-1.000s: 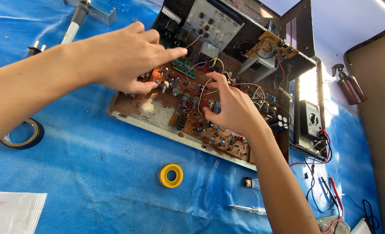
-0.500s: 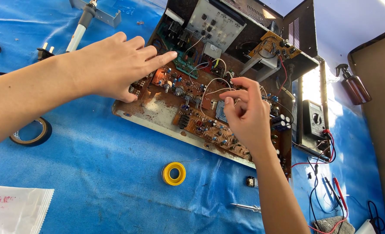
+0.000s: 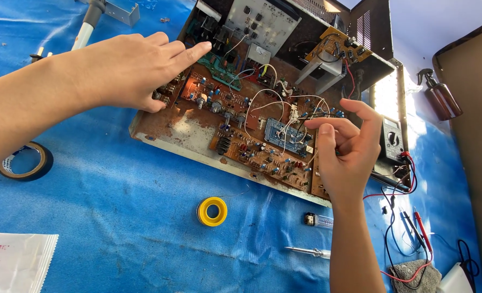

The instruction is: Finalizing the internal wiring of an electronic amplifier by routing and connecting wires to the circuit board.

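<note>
Bright daylight, sharp focus; glare burns out the top right, and hard shadows fall on the crinkled blue plastic tarp [image 3: 116,228].

The left forearm comes in from the left edge, and the left hand [image 3: 129,70] lies palm down with its fingers held together and stretched out to the right, the thumb tucked under. The right forearm rises from the bottom edge, nearly upright. The right hand [image 3: 344,149] is raised with its fingers loosely curled, the forefinger and thumb bent toward each other, holding nothing visible.
</note>
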